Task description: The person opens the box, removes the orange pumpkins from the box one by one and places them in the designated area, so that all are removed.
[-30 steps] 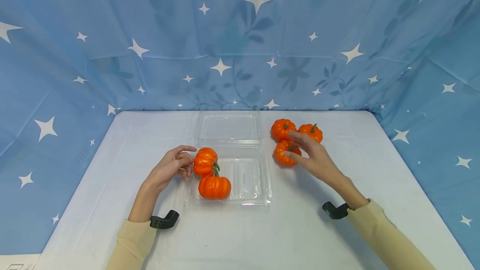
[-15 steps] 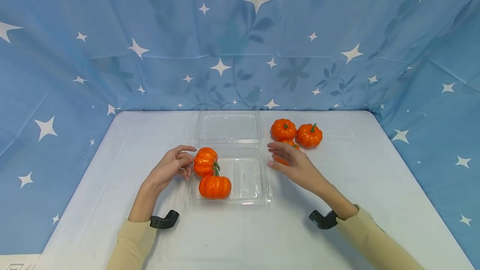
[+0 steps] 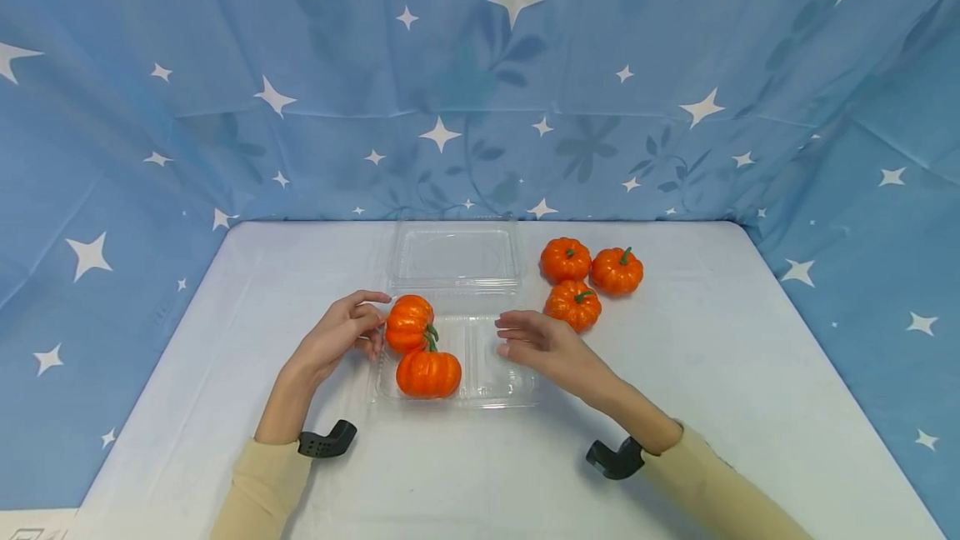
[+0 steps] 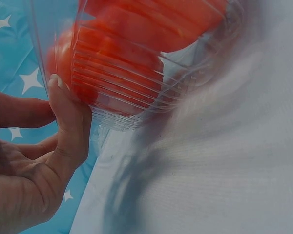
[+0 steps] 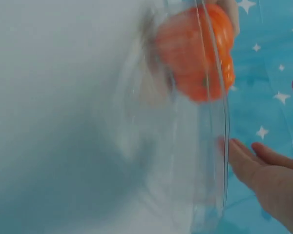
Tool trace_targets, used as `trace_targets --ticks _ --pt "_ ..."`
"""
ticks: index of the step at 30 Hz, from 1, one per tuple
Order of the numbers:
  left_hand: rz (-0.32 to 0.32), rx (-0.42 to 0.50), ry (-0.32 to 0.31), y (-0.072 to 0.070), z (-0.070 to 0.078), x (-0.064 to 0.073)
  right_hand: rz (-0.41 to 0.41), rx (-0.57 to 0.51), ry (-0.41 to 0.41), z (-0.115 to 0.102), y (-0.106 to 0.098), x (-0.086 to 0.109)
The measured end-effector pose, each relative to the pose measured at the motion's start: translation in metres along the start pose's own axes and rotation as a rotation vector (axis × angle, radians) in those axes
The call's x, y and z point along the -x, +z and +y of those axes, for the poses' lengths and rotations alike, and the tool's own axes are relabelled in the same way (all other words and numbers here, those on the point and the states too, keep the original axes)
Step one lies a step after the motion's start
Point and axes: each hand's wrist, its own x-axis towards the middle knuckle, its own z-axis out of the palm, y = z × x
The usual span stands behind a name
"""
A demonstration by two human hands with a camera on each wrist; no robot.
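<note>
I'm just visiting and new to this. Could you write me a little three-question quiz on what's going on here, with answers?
1. How many pumpkins lie in the box?
2. True or false: the right hand grips a pumpkin.
3. The lid is: a) closed over the pumpkins; b) laid open behind the box; c) missing.

Key: 1. Two. 2. False. 3. b.

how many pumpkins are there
5: a back pumpkin and a front pumpkin in the left side of the box; on the table to its right, a near pumpkin, a far pumpkin and a rightmost pumpkin.
</note>
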Motion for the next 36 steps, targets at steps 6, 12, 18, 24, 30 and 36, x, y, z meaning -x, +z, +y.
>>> trace_targets --ticks 6,12,18,24,30,36 --pt "-0.001 0.001 0.0 0.0 0.0 0.0 -0.02 0.024 0.084 -0.005 0.022 -0.006" --pt "-0.004 0.002 -0.004 -0.001 0.0 0.0 -0.036 0.029 0.148 -0.011 0.039 -0.013" --pt "-0.009 0.004 0.003 -0.001 0.0 0.0 -0.077 0.07 0.177 -0.014 0.049 -0.02" --pt "-0.008 0.0 0.006 -0.002 0.001 -0.001 -0.103 0.13 0.202 -0.015 0.057 -0.028" --pt "-0.009 -0.004 0.013 -0.002 0.001 -0.002 -0.106 0.183 0.21 -0.013 0.064 -0.033" --pt "-0.013 -0.004 0.013 -0.002 0.001 -0.001 -0.114 0.211 0.209 -0.012 0.068 -0.036"
